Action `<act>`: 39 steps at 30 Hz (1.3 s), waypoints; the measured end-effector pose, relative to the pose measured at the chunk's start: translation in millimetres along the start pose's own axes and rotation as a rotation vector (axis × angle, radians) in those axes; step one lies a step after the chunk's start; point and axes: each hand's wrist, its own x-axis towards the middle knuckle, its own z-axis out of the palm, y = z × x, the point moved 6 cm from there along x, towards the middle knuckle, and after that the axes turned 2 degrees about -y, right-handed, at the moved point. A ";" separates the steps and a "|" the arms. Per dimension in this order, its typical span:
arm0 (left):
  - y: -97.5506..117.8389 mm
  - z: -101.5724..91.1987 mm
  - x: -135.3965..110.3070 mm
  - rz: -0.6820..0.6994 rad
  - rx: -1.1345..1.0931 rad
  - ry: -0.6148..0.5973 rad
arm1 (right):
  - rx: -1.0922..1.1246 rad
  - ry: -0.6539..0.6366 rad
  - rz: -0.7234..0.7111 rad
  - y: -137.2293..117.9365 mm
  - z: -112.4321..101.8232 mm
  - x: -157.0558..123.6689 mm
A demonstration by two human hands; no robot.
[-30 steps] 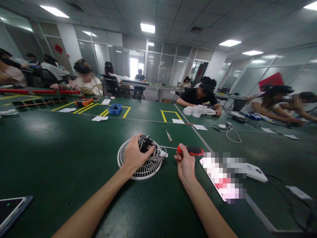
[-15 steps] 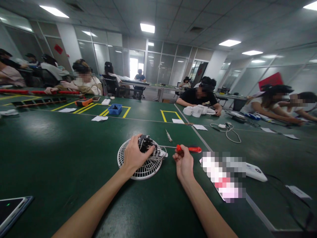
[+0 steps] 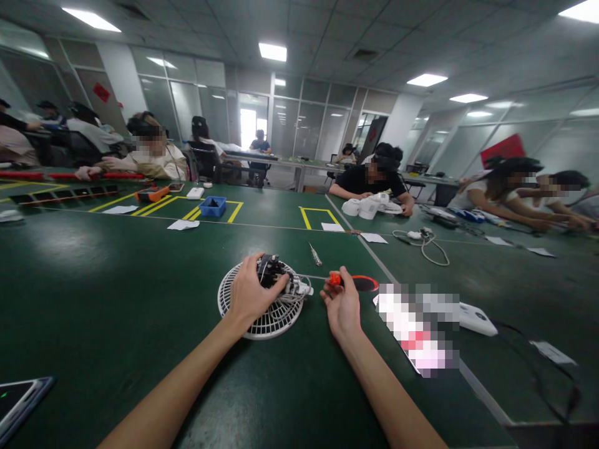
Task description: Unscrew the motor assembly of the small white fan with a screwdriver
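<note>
My left hand [image 3: 253, 290] is closed around a dark fan motor [image 3: 270, 269], which sits on a round white fan grille [image 3: 276, 323] lying on the green table. White wires and a pale connector show at the motor's right side. Between the thumb and fingers of my right hand [image 3: 344, 305] is a red-handled screwdriver [image 3: 365, 284]. Its shaft runs left, nearly level, to the motor; the tip's exact contact point is hidden. A second, small clear-handled screwdriver [image 3: 316, 255] lies on the table behind the grille.
Right of my right hand lies a blurred-out phone [image 3: 412, 337], with a white device [image 3: 477, 318] and cable beyond. A blue bin [image 3: 213, 206], an orange meter [image 3: 152, 194] and paper slips are farther back. Another person [image 3: 372, 184] handles white parts across the table.
The red screwdriver's handle has turned about its axis, and the fingers of my right hand have shifted on it. My left hand keeps hold of the motor. The view has swung slightly.
</note>
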 end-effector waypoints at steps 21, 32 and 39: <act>1.6 -0.9 0.3 0.008 -0.013 -0.001 | -0.147 0.040 -0.078 -1.5 -4.4 4.1; 1.0 0.1 -0.3 0.006 -0.008 -0.009 | 0.108 -0.098 -0.142 -3.3 6.9 -6.3; 1.0 -0.1 -0.3 0.010 -0.020 -0.006 | -0.049 -0.016 -0.162 -2.1 2.0 -2.3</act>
